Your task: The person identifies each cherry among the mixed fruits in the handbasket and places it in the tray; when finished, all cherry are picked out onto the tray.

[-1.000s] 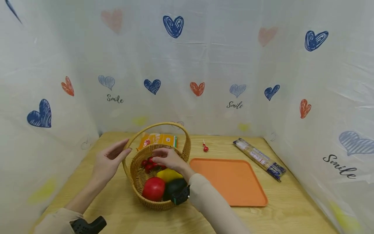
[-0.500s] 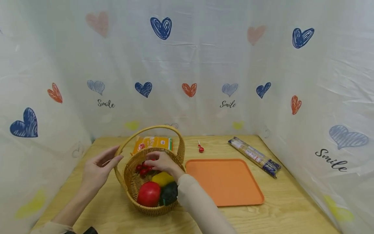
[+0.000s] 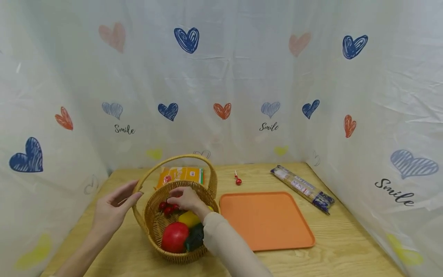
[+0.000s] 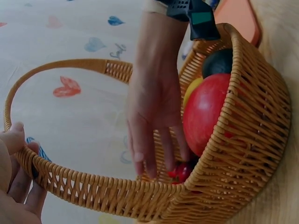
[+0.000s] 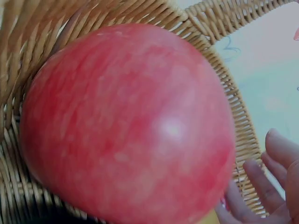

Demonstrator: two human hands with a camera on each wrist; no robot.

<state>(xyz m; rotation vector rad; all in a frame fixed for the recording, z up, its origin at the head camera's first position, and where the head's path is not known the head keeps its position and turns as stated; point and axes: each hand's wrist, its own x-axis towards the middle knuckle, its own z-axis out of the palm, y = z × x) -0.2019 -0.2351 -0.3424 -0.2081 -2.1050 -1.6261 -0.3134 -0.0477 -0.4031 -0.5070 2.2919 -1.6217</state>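
My left hand [image 3: 110, 209] holds the side of the wicker basket's [image 3: 155, 244] handle between thumb and fingers; the left wrist view shows the fingers around the handle [image 4: 88, 184]. Inside the basket is my right hand [image 3: 187, 199], over several small shiny red balls [image 3: 168, 210]. Its fingers point down, fairly straight and spread, in the left wrist view; the fingertips are partly hidden near the balls. A large red apple-like fruit [image 3: 175, 237], a yellow fruit [image 3: 189, 219] and a dark green one [image 3: 195, 236] lie nearer the basket's front. The red fruit [image 5: 131, 126] fills most of the right wrist view.
To the basket's right lies an orange tray [image 3: 264, 219]. Behind the tray is a red lollipop [image 3: 238, 181]. A long bag of noodles [image 3: 302, 188] lies at the right. An orange packet [image 3: 185, 175] is behind the basket. Patterned curtains [image 3: 221, 77] surround the table.
The head view has shifted, so the scene sits further left and slightly lower. Both hands keep about the same places, left at the handle and right in the basket.
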